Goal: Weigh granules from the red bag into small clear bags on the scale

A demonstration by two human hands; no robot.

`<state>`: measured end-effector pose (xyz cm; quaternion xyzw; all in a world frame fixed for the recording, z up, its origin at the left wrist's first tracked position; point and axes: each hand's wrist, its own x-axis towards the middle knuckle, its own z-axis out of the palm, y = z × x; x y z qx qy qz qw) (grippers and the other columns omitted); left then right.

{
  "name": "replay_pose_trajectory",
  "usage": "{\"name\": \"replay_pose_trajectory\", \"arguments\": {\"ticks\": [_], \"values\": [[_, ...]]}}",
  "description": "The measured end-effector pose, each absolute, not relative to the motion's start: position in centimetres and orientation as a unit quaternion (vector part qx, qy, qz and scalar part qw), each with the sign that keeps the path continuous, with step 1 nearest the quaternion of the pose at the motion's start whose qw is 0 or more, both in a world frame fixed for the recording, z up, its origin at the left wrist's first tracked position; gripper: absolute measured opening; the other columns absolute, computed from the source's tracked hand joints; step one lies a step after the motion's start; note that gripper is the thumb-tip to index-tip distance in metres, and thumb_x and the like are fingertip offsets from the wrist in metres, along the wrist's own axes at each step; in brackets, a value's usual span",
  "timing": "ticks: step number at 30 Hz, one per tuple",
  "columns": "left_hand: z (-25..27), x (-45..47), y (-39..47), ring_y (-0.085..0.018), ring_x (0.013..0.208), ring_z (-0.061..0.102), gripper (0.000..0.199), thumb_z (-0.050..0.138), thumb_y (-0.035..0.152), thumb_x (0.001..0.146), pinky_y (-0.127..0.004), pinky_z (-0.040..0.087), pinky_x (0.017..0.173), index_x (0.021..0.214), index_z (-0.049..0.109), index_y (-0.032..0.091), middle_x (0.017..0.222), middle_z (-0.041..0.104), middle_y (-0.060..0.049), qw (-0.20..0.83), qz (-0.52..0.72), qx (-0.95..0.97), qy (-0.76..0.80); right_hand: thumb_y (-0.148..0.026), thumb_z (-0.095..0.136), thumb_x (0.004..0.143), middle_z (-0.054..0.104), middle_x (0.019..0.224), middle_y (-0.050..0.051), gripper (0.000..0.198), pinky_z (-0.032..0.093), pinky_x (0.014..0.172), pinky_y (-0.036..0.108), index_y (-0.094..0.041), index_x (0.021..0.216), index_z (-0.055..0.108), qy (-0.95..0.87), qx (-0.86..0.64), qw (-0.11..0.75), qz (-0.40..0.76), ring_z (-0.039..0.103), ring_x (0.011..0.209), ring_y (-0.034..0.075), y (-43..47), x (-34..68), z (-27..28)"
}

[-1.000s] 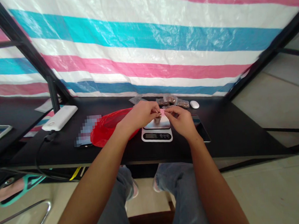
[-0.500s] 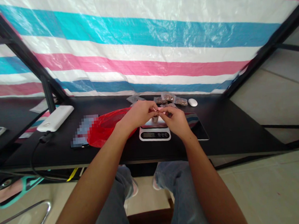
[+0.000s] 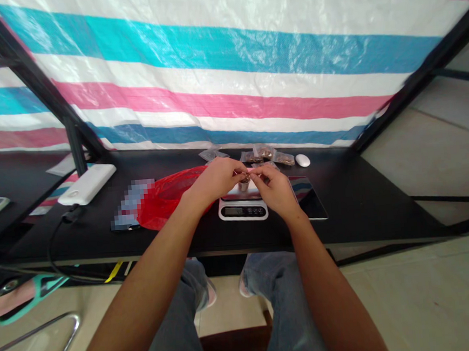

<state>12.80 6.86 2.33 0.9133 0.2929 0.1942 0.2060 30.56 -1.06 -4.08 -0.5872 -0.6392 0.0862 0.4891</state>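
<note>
A white digital kitchen scale (image 3: 244, 218) with a dark display panel lies on the black table. On its metal plate stands a small cup (image 3: 243, 186) with something brownish at its top. Just above the cup, my left hand (image 3: 228, 175) and my right hand (image 3: 274, 186) meet with fingertips pinched close together. What they pinch is too small to make out. A crumpled red plastic bag (image 3: 167, 199) lies under and beside my left forearm. A dark tablet (image 3: 310, 199) rests to the right of my right hand.
Behind my hands lie several small clear bags (image 3: 264, 152) with brown contents and a white computer mouse (image 3: 302, 160). On the left are a pixelated flat object (image 3: 133, 205), a white power bank (image 3: 89, 184) and a black cable (image 3: 48, 241). A striped tarp (image 3: 225, 62) hangs behind the table.
My fingertips have shifted very slightly over the cup, and more of the brownish stuff at its top shows. The other things are where they were.
</note>
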Motion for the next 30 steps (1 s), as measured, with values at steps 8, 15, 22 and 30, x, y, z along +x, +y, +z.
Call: {"name": "replay_pose_trajectory", "arguments": {"ticks": [8,15,22,30], "values": [[2.47,12.82,6.60,-0.022,0.089,0.076,0.020,0.067,0.020,0.094,-0.028,0.052,0.079,0.105,0.084,0.016,0.098,0.084,-0.010,0.200,0.186,0.914,0.301,-0.029,0.064,0.094,0.075,0.087,0.005,0.013,0.053,0.074,0.032,-0.021,0.095,0.074,-0.637,-0.580,0.502,0.075,0.064,0.073,0.018,-1.23,29.85,-4.11],[2.48,12.92,6.76,-0.022,0.089,0.076,0.019,0.070,0.021,0.093,-0.027,0.051,0.076,0.103,0.085,0.017,0.097,0.084,-0.010,0.207,0.199,0.908,0.305,-0.028,0.061,0.094,0.075,0.091,0.005,0.015,0.052,0.073,0.032,-0.021,0.095,0.073,-0.625,-0.586,0.511,0.069,0.063,0.073,0.018,-1.44,29.81,-4.01],[2.23,13.32,7.22,-0.021,0.085,0.076,0.019,0.071,0.016,0.090,-0.026,0.051,0.077,0.101,0.086,0.018,0.093,0.084,-0.009,0.196,0.205,0.913,0.294,-0.032,0.061,0.092,0.076,0.089,0.005,0.017,0.051,0.068,0.032,-0.020,0.095,0.074,-0.610,-0.580,0.532,0.088,0.062,0.069,0.017,-1.32,29.74,-4.30],[2.28,13.67,7.23,-0.019,0.083,0.076,0.019,0.070,0.014,0.088,-0.025,0.050,0.074,0.099,0.085,0.018,0.091,0.084,-0.005,0.247,0.210,0.907,0.269,-0.031,0.062,0.092,0.076,0.091,0.005,0.016,0.052,0.071,0.033,-0.022,0.095,0.075,-0.612,-0.572,0.539,0.088,0.062,0.070,0.018,-1.39,30.00,-4.47]]}}
